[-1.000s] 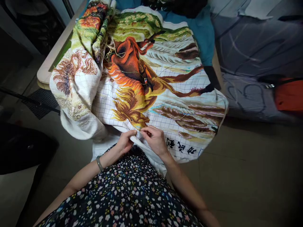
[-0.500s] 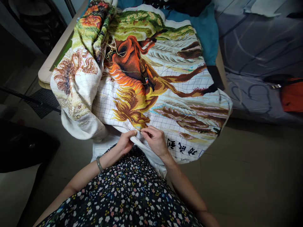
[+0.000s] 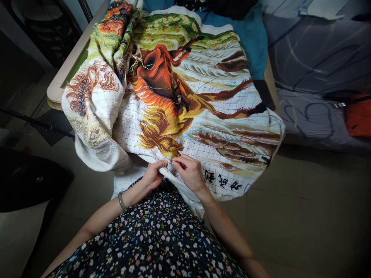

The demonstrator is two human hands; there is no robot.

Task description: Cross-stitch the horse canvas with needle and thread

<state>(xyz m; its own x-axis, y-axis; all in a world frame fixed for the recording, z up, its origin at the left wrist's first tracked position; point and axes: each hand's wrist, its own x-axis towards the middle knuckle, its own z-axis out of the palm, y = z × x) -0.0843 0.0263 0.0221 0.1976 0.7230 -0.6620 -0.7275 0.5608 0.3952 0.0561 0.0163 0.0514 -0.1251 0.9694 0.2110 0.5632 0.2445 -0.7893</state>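
A large cross-stitch cloth [image 3: 203,88] with orange and yellow horses and a blue grid lies over a table and hangs down to my lap. My left hand [image 3: 153,175] grips the cloth's near edge from below, thumb on top. My right hand [image 3: 189,172] rests on the cloth just beside it, fingertips pinched together at the stitching under the yellow horse's head; any needle there is too small to see. Loose threads [image 3: 139,63] lie on the upper part of the cloth. A bangle [image 3: 121,200] sits on my left wrist.
The cloth's left part is bunched in a fold [image 3: 95,104] over the table's pale edge [image 3: 62,73]. A teal cloth [image 3: 249,34] lies under it at the back. A grey-blue bed [image 3: 313,65] with an orange item [image 3: 358,117] stands to the right. Dark objects [image 3: 29,181] sit on the floor at left.
Both hands stay at the same spot on the cloth's near edge. The view has shifted slightly; nothing else has visibly moved.
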